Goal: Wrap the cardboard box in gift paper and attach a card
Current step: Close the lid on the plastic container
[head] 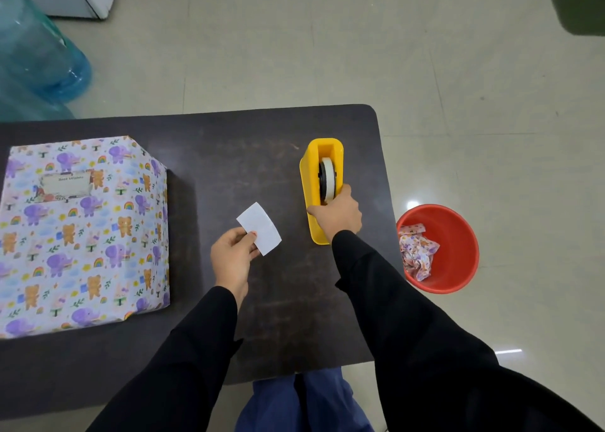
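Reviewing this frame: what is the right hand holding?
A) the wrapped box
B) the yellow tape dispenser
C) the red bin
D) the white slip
B: the right hand grips the near end of the yellow tape dispenser, while the left hand pinches the white slip.

box [85, 242] | wrapped in animal-print paper [137, 268] | card [65, 184] on top

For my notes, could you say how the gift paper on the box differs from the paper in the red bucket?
The box's paper is smooth, on the table; the bucket's paper is crumpled scraps. The box's paper carries a card; the bucket's carries none. Both share the animal print.
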